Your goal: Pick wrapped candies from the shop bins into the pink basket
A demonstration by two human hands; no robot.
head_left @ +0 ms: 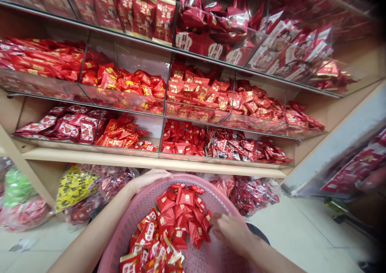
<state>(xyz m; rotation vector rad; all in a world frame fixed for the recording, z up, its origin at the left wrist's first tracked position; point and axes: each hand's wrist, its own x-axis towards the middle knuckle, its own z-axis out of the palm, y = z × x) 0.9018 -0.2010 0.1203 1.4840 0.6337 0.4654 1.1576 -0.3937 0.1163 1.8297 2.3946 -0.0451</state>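
Observation:
A pink plastic basket [193, 180] with a perforated wall is below the shelves. My left hand [150, 179] is closed over its far left rim. Inside lie red square candy packets [177, 212] with gold print, heaped toward the far side. Nearer me in the basket are red candy packets with white labels and gold edges [147, 237]. My right hand [227, 228] is inside the basket, at the right edge of the heap. Motion blurs its curled fingers, and whether they hold a packet cannot be made out.
Ahead stands a wooden shelf unit [150, 160] with clear dividers, its compartments filled with red wrapped packets. Under it, clear bags hold yellow packets [75, 186] and red packets [253, 192]. A bag of green packets [18, 186] sits at the left. Tiled floor [313, 224] shows at the right.

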